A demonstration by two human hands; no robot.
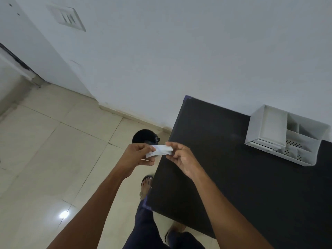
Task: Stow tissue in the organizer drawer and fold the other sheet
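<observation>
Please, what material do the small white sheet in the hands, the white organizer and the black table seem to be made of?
Sheet: probably thin tissue paper, matte; it bends softly, folded into a strip between both hands.
Organizer: likely rigid white plastic, smooth; thin moulded walls, perforated compartment floors.
Table: dark matte top, perhaps laminate or painted board; no grain shows, so this is uncertain.

A plain indoor room, home or office, is suggested. Beige floor tiles (53,150), a switch plate (66,16) and a black table (233,168) are seen.
</observation>
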